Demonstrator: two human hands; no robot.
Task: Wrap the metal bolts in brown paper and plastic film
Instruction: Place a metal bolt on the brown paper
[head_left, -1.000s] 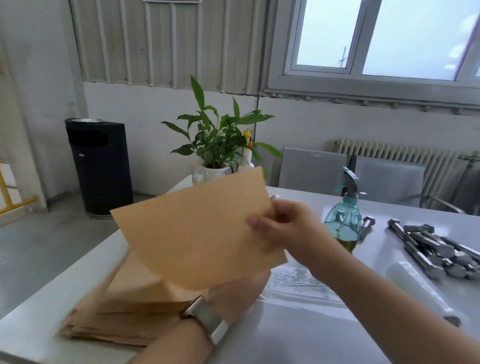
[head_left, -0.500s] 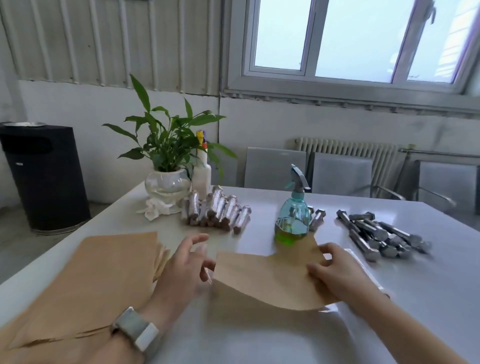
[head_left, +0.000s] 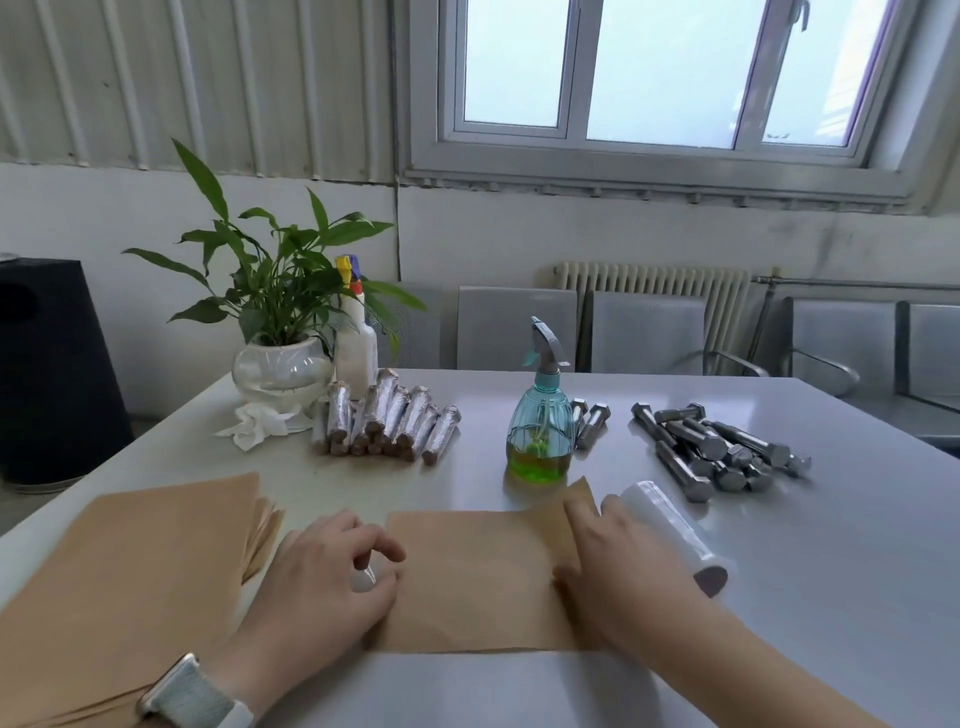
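On the white table (head_left: 779, 597) some wrapped bolts (head_left: 387, 423) are done, bare bolts (head_left: 711, 449) wait, and the left hand (head_left: 332, 582), loosely curled and holding nothing, and the flat right hand (head_left: 618, 566) press one brown paper sheet (head_left: 478, 577).

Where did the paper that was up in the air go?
The right hand brought the sheet down from mid-air and laid it flat on the table; both hands now rest on it, the left hand at its left edge. The paper stack stayed put.
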